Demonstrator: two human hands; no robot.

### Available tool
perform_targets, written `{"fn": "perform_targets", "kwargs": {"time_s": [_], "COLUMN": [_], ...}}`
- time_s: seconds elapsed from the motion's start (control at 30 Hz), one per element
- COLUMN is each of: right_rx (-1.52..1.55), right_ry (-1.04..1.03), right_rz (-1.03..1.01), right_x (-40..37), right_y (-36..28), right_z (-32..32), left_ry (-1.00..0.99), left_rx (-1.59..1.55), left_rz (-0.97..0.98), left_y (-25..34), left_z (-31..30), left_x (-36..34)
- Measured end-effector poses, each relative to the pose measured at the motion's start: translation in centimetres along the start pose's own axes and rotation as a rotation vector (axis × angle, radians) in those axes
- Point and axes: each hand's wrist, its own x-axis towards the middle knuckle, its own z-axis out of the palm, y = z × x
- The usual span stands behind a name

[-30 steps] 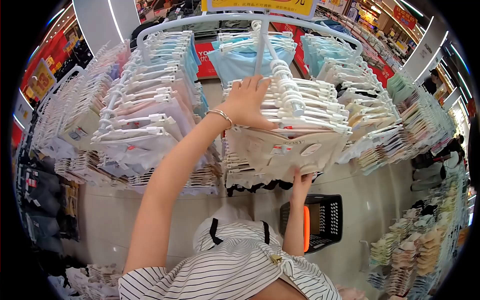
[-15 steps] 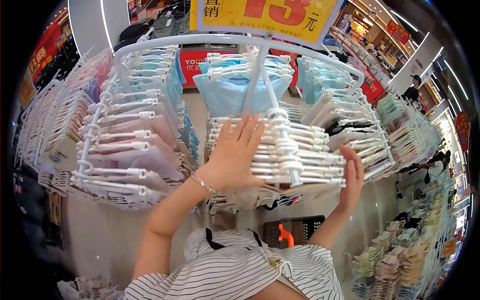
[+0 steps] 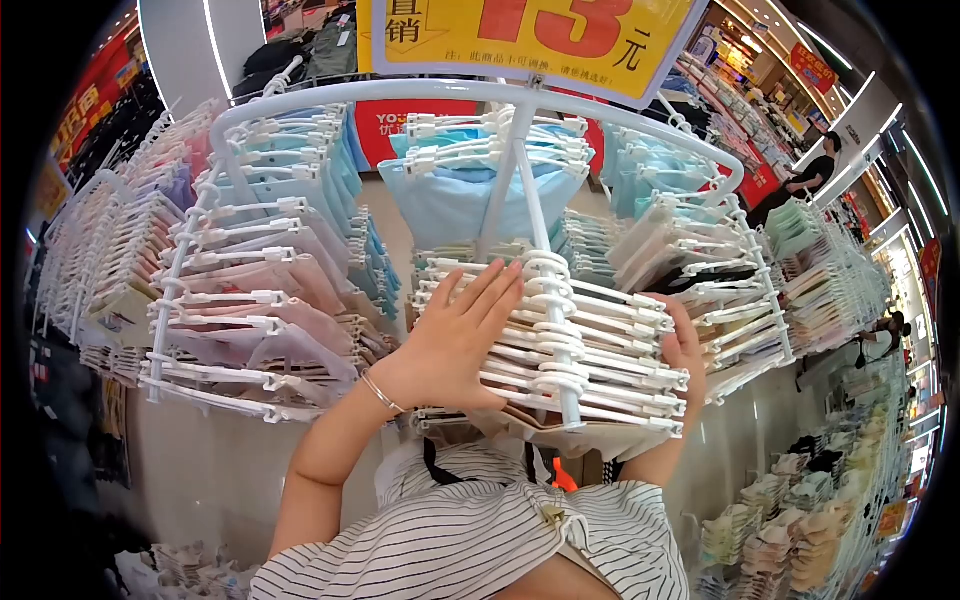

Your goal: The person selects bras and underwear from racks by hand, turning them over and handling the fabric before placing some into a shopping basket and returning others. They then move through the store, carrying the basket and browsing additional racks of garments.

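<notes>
"Where your left hand (image 3: 450, 345) lies, is it gripping anything?"

"No. It's released, with the fingers spread flat on the left half of the hangers (image 3: 600, 345). They hang stacked on a slanted arm of the rack (image 3: 480, 92), right in front of you. Your bracelet (image 3: 380, 392) sits at that wrist."

"And your right hand (image 3: 685, 350)?"

"It cups the right end of the hangers and touches their tips. Its fingers are hidden behind them, so I can't tell whether it grasps."

"What's around?"

"Blue tops (image 3: 450, 205) hang just behind the hangers, pink tops (image 3: 270, 280) are on the arm to your left, and a yellow sign (image 3: 520, 30) is above the rack."
</notes>
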Motion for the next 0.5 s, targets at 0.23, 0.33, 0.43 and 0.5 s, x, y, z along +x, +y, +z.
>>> {"fn": "perform_targets", "kwargs": {"time_s": [0.23,0.33,0.43,0.5], "right_rx": [0.048,0.080,0.051,-0.058], "right_ry": [0.021,0.014,0.055,-0.084], "right_rz": [0.053,0.089,0.163,0.140], "right_x": [2.2,3.1,3.6,4.8], "right_y": [-0.4,-0.2,-0.3,0.5], "right_z": [0.4,0.2,0.2,-1.8], "left_ry": [0.048,0.038,-0.019,-0.020], "left_rx": [0.013,0.038,0.060,0.021], "left_rz": [-0.050,-0.093,-0.130,-0.134], "left_y": [0.7,1.3,2.2,2.6], "left_z": [0.2,-0.2,-1.5,-2.5], "left_x": [0.3,0.2,0.0,-0.1]}}
